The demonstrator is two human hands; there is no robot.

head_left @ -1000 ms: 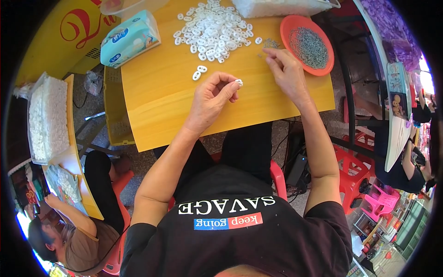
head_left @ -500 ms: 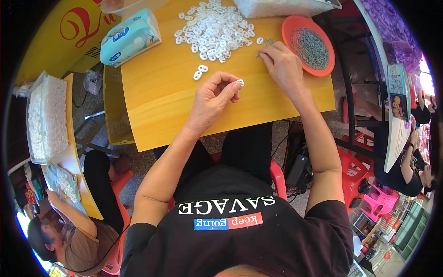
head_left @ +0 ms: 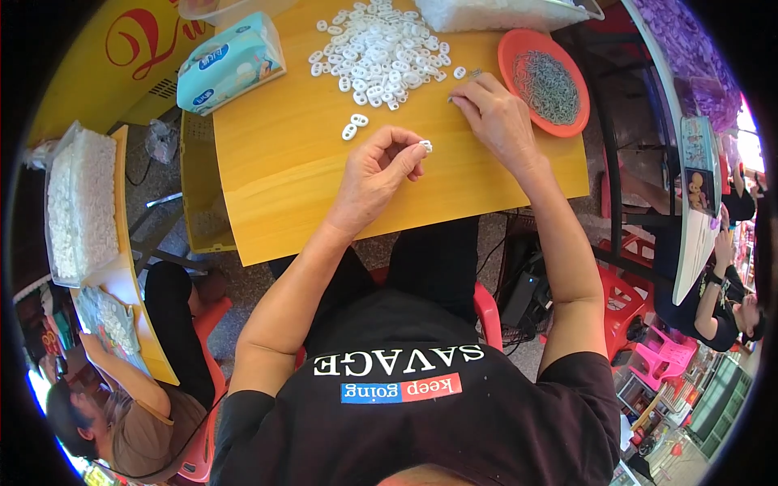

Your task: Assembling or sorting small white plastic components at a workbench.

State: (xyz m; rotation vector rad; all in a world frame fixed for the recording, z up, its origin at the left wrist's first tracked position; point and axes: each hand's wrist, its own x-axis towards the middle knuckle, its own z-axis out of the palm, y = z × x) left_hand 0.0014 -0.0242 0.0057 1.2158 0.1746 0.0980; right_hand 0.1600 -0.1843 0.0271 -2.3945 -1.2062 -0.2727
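Observation:
My left hand [head_left: 378,174] is closed, pinching a small white oval plastic piece [head_left: 425,147] between thumb and forefinger above the table. My right hand [head_left: 501,121] is closed too, just left of a red plate [head_left: 506,58]. A small grey metal piece, apparently a screw [head_left: 450,100], shows at its fingertips. Beyond its knuckles lie a few more grey screws [head_left: 475,74], partly hidden by the hand. The plate holds a heap of such grey metal pieces [head_left: 548,91]. Several white two-holed oval pieces [head_left: 381,57] form a pile at the far middle, with a few loose ones [head_left: 349,131] nearer my left hand.
A light blue tissue pack [head_left: 231,65] lies at the yellow table's [head_left: 284,202] far left corner. Clear plastic bins [head_left: 502,12] stand along the far edge. To the left, another person [head_left: 146,405] sits at a side table with a bin of white pieces [head_left: 81,202].
Both hands stay nearly in place with their pinches kept. The right fingertips shift very slightly toward me, beside the loose screws. The whole view moves a little.

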